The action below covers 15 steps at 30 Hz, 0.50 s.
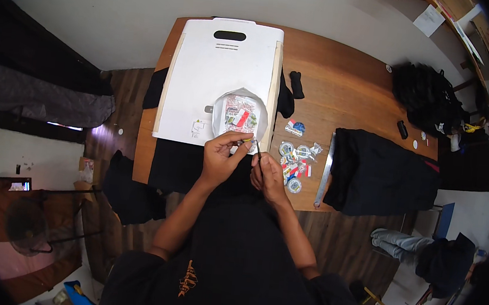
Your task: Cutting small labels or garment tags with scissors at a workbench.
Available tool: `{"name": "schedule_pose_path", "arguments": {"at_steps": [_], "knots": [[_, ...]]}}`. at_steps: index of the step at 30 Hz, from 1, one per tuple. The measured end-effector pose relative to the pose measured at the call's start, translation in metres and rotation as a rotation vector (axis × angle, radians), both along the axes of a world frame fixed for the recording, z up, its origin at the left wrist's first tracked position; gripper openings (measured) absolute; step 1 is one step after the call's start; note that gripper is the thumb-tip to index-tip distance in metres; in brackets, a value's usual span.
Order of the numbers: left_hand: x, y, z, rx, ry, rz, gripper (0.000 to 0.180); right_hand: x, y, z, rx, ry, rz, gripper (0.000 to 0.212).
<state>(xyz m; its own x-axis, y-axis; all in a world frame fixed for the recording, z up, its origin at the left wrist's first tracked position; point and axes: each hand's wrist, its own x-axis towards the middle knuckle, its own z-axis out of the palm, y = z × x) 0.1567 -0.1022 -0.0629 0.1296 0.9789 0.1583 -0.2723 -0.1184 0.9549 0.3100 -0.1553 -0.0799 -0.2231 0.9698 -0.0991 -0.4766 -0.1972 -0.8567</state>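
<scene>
Left grip (222,155) pinches a small, flat, yellow-marked piece (249,142); right grip (269,175) clasps a slim black tool (258,147), near the brown wooden tabletop's (339,85) front edge.

A brown wooden table (347,68) spanned the upper middle of the frame. On its left side lay a white board (205,69), dark cloth (179,161) showing below it. Right of centre lay a sticker cluster (296,168); farther right, a metal ruler (326,169) edged a black garment (380,177). A black bag (424,90) sat upper right.
</scene>
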Motion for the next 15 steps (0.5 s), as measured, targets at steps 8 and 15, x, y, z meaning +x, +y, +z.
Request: {"name": "schedule_pose_path", "arguments": {"at_steps": [8, 15], "knots": [[-0.0003, -0.0003, -0.0015, 0.001, -0.007, 0.001, 0.024, -0.0006, 0.0, 0.006, -0.007, 0.025, -0.01, 0.038], [-0.0007, 0.0002, -0.0014, 0.009, 0.005, -0.017, 0.025, -0.0006, 0.0005, 0.0043, 0.007, 0.013, -0.008, 0.037]]}}
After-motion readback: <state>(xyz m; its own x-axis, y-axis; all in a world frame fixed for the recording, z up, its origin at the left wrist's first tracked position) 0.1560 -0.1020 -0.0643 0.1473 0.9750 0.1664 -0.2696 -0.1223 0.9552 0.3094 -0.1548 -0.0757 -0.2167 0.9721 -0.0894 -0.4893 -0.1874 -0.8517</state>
